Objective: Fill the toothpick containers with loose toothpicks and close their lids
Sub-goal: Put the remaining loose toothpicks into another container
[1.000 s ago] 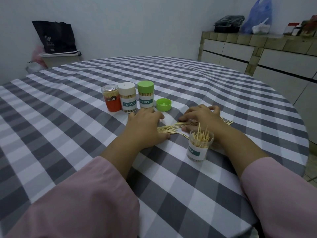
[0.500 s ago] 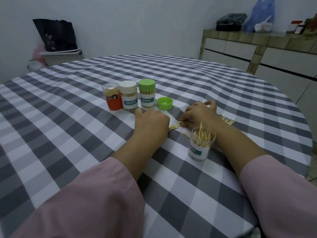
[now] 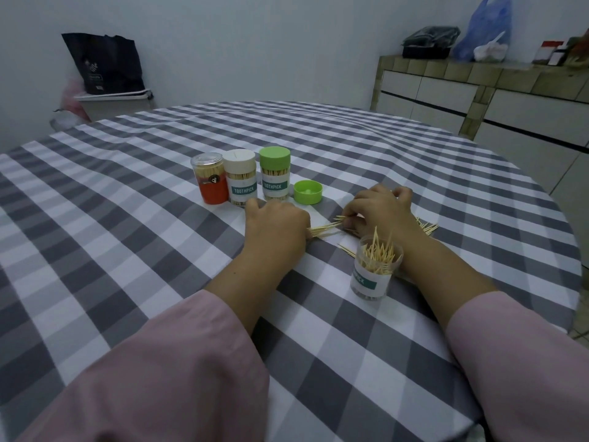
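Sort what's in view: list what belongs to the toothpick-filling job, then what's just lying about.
Job: open container, loose green lid, toothpick bundle between left hand and right hand, scattered toothpicks, three closed containers.

Lying about: black bag, blue plastic bag, black tray on counter.

Round table under a grey-and-white checked cloth, bearing three lidded toothpick containers in a row, a loose green lid beside them, an open container nearer the person, and scattered loose toothpicks.
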